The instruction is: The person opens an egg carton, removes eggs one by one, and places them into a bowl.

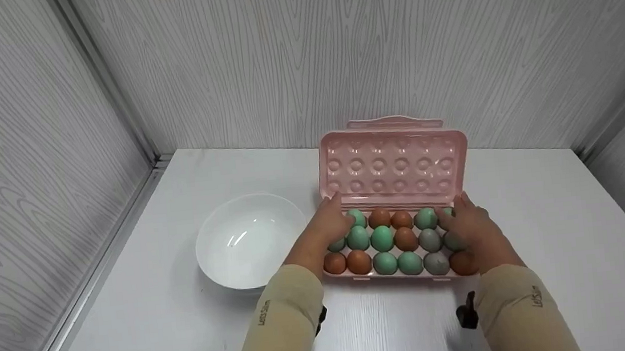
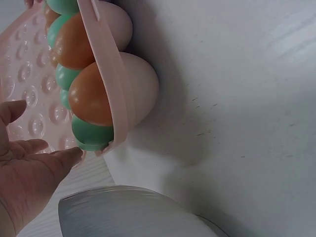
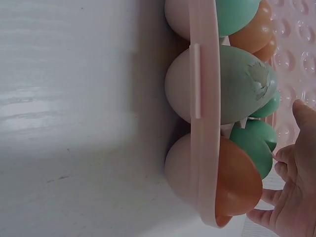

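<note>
A pink plastic egg carton [image 1: 395, 174] lies on the table with its lid tipped back. Brown eggs [image 1: 359, 262], green eggs [image 1: 381, 239] and greyish eggs [image 1: 430, 240] fill its rows. One greyish egg [image 3: 247, 85] at the front has a peeling patch. At the carton's left end is my left hand [image 1: 330, 223], fingers stretched toward the hinge side and thumb apart from them. My right hand [image 1: 471, 226] is at the opposite end, its fingers spread beside the end eggs. Parts of the end eggs are hidden behind both hands.
A white bowl [image 1: 250, 244] stands just left of the carton, close to my left forearm. The white table [image 1: 147, 306] is bordered by wood-grain panels [image 1: 255, 60] at the back and sides.
</note>
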`<state>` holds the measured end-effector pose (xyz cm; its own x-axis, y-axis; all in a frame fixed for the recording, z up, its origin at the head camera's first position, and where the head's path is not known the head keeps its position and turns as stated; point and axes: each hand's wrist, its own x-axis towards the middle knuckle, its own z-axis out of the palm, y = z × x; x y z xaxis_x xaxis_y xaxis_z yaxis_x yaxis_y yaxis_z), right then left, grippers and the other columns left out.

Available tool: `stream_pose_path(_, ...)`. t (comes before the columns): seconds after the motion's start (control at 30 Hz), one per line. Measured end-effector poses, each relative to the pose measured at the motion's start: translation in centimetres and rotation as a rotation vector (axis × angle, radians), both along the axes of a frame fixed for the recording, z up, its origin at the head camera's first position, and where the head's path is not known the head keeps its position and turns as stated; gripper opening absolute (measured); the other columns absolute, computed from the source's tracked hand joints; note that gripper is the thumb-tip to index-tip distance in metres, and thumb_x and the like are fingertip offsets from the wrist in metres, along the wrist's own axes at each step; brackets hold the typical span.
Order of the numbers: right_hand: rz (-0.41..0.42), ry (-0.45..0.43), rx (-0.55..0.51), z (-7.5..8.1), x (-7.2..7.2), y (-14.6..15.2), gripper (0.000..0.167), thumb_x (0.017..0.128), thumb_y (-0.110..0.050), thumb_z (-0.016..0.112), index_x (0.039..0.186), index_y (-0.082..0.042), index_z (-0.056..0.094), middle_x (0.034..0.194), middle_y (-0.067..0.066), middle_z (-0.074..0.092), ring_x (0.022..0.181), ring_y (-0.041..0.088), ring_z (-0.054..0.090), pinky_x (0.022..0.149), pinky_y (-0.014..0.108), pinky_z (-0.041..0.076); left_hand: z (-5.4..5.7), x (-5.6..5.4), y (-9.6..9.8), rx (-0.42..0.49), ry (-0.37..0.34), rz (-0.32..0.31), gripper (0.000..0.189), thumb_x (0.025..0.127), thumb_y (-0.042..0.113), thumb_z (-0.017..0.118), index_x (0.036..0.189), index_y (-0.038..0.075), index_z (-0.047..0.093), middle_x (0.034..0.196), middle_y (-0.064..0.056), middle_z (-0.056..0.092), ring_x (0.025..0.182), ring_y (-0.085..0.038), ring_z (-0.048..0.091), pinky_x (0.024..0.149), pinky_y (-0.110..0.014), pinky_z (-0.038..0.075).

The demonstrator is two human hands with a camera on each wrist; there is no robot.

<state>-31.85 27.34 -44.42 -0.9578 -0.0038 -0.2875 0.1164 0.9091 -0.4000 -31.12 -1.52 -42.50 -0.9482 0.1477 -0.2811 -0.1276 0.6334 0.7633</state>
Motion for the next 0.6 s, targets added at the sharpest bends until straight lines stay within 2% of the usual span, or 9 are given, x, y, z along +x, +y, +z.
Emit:
stream_pose_path(0.3,-0.003,-0.044,-0.016,0.7,-0.1,0.5,0.088,0.085,-0.072,0.017,0.147,-0.011,-0.001,0.151,0.015,-0.011,0.131,0.051,-0.003,0.1,0.068,0.008,0.1,0.3,-0.4,0.011,-0.026,0.015,0.067,0.092,0.032,0.05,0.148,0.023,0.013,0.153,-0.008,0.009,0.139,-0.026,0.011,0.111,-0.046,0.015)
stream_pose_path(0.43,0.008,-0.002,0.009,1.5,-0.4,0.4,0.091,0.083,-0.074,0.017,0.147,-0.011,0.005,0.15,0.021,-0.006,0.132,0.051,0.0,0.099,0.068,0.01,0.6,0.2,-1.0,0.049,0.005,0.025,0.067,0.091,0.03,0.051,0.147,0.024,0.015,0.152,-0.007,0.015,0.138,-0.026,0.015,0.111,-0.046,0.017)
stream_pose_path(0.6,0.041,0.102,-0.035,3.0,-0.4,0.0,0.086,0.085,-0.069,0.029,0.144,-0.006,0.022,0.148,0.026,0.011,0.133,0.047,0.009,0.102,0.065,0.014,1.9,0.2,-2.2,0.117,0.072,0.05,0.063,0.09,0.03,0.053,0.145,0.023,0.022,0.148,-0.008,0.026,0.136,-0.025,0.023,0.11,-0.046,0.021)
